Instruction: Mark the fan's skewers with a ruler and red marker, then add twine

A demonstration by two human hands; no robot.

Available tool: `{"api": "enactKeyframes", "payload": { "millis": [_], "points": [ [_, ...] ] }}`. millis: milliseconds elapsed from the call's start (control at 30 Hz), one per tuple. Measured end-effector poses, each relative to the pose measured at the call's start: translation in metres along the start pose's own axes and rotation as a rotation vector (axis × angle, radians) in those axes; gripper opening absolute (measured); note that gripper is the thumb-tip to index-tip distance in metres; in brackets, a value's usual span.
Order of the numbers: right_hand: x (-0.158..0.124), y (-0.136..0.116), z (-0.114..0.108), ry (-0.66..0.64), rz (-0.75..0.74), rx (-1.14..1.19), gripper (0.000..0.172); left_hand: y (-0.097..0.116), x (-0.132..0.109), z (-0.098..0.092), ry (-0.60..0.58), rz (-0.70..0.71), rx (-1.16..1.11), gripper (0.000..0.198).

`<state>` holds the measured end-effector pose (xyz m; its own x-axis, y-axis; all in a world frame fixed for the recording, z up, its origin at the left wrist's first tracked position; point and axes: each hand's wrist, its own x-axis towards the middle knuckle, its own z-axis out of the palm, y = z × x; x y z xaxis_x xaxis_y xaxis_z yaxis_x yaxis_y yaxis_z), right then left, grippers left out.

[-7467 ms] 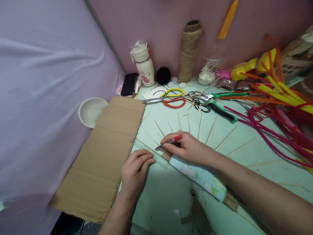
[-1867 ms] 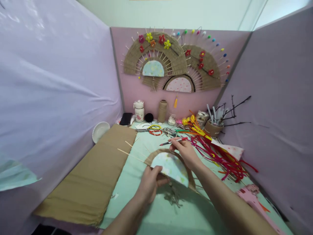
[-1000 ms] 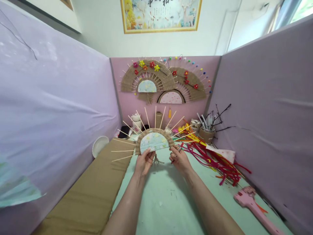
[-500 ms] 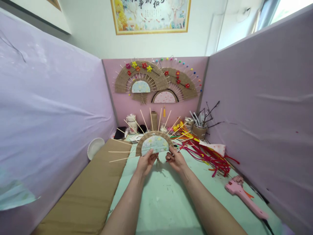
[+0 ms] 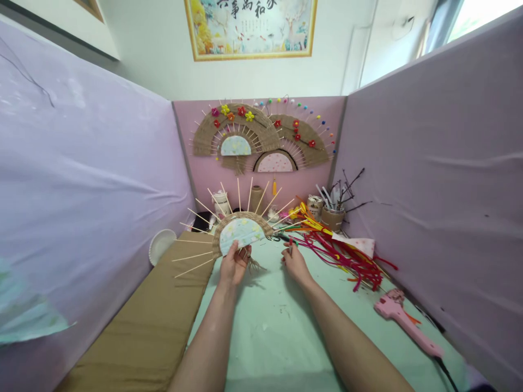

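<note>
A half-round fan [image 5: 241, 233] has a pale green floral fabric centre, a woven twine band and thin wooden sticks spreading outward. My left hand [image 5: 233, 265] grips its lower straight edge, thumb on the front, and holds it tilted above the table. A twine tassel [image 5: 255, 264] hangs beneath the fan. Off to the right, my right hand [image 5: 296, 262] is apart from the fan with its fingers curled. Something small and reddish shows at those fingertips, too small to name. Dark looped handles, like scissors [image 5: 281, 236], lie just beyond, partly hidden by the fan.
Red and yellow pipe cleaners [image 5: 347, 258] spread over the right side, with a pink glue gun [image 5: 408, 324] nearer. A cardboard sheet [image 5: 139, 321] covers the left. At the back stand a twine spool [image 5: 256, 198] and a pot of twigs [image 5: 333, 218]; finished fans [image 5: 237, 117] hang above.
My right hand has let go of the fan's right end. My left hand has carried the fan leftward, and the fan now tilts with its right end higher.
</note>
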<state>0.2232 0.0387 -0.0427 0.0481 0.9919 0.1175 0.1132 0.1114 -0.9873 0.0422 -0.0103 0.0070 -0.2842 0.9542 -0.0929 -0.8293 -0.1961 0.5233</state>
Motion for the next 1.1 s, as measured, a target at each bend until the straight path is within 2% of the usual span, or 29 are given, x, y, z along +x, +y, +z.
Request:
{"api": "enactKeyframes", "payload": {
  "millis": [167, 333, 467, 533, 633, 867, 967, 1100],
  "points": [
    [-0.01, -0.007, -0.004, 0.006, -0.089, -0.387, 0.026, 0.006, -0.003, 0.003, 0.024, -0.028, 0.003, 0.012],
    [-0.009, -0.006, -0.005, -0.002, -0.121, -0.611, 0.046, 0.018, -0.007, 0.006, 0.042, -0.036, -0.003, 0.017],
    [-0.006, 0.002, -0.006, -0.098, -0.12, -0.656, 0.03, 0.02, -0.011, 0.01, 0.027, -0.019, 0.012, 0.021],
    [-0.004, 0.006, -0.007, -0.116, -0.116, -0.642, 0.024, 0.018, -0.014, 0.013, 0.02, -0.023, 0.05, 0.019],
    [0.0, 0.01, -0.008, -0.081, -0.089, -0.588, 0.027, 0.011, -0.018, 0.017, 0.006, -0.034, 0.124, 0.017],
    [0.018, 0.019, -0.016, 0.12, 0.058, -0.287, 0.03, -0.007, -0.016, 0.017, 0.108, -0.011, 0.244, 0.012],
    [0.028, 0.019, -0.029, 0.208, 0.102, -0.123, 0.028, -0.011, -0.017, 0.012, 0.184, 0.001, 0.306, 0.008],
    [0.037, 0.014, -0.06, 0.276, 0.117, 0.049, 0.026, -0.005, -0.033, -0.002, 0.247, -0.056, 0.419, 0.01]
  ]
}}
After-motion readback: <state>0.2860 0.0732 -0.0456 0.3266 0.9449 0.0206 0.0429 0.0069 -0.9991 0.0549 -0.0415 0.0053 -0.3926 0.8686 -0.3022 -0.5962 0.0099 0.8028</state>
